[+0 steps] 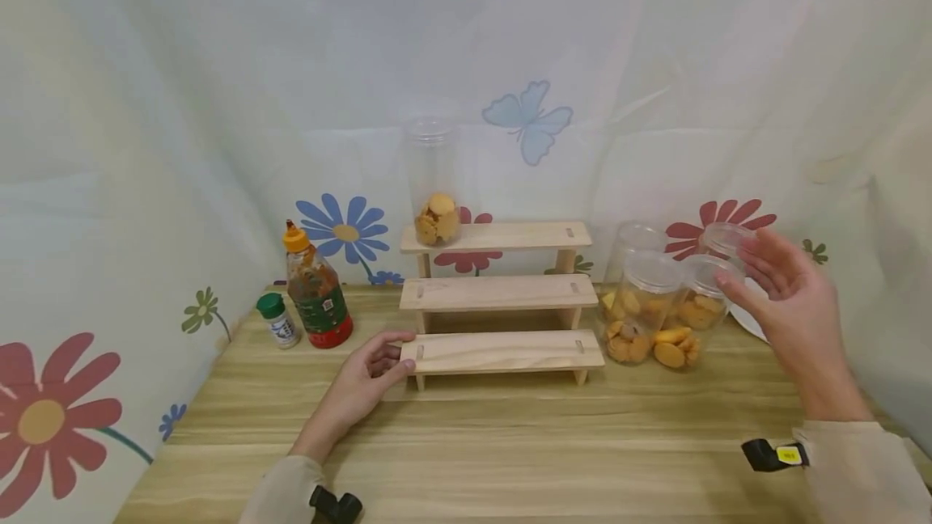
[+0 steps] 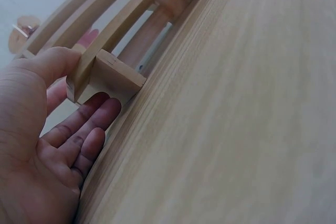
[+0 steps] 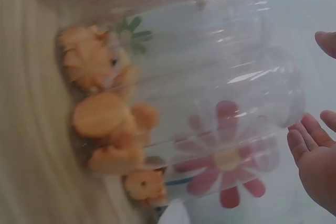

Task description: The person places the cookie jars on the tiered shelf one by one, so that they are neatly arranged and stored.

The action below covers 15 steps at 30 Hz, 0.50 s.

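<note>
A three-step wooden stand stands on the table. My left hand grips the left end of its lowest step, thumb on the board and index finger behind it; in the left wrist view the other fingers curl beside the stand's leg. To the right stand several clear jars with round orange-brown cookies at the bottom. Beside their lids my right hand hovers with thumb and fingers spread, holding nothing. Another cookie jar sits at the left of the top step.
At the left stand a sauce bottle with an orange cap and a small green-capped shaker. Part of a white plate shows behind the right hand. A flower-printed cloth hangs behind the wood-grain table.
</note>
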Motion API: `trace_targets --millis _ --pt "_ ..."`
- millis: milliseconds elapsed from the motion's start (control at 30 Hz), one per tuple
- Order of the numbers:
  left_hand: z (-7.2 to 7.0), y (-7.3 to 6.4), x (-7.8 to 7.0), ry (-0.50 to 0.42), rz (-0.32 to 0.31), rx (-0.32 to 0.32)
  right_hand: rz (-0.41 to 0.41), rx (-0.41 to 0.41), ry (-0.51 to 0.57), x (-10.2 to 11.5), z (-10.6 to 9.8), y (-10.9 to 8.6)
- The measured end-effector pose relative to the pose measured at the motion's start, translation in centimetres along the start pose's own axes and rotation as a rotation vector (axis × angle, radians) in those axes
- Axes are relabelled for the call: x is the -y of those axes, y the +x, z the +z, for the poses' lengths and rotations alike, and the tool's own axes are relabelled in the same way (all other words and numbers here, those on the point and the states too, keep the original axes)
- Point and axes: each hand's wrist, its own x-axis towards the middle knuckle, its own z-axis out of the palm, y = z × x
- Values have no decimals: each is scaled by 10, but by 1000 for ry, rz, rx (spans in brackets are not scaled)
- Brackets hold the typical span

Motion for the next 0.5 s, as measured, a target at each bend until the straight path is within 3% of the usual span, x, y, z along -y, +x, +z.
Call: trace_targets --millis 233,367,500 --pt "1 0 0 2 0 -3 75 55 -34 -32 -3 -13" --pt "0 0 -1 4 -3 -2 90 90 62 -51 0 -19" --pt "0 -1 -1 6 -6 -4 54 125 154 -69 6 -23"
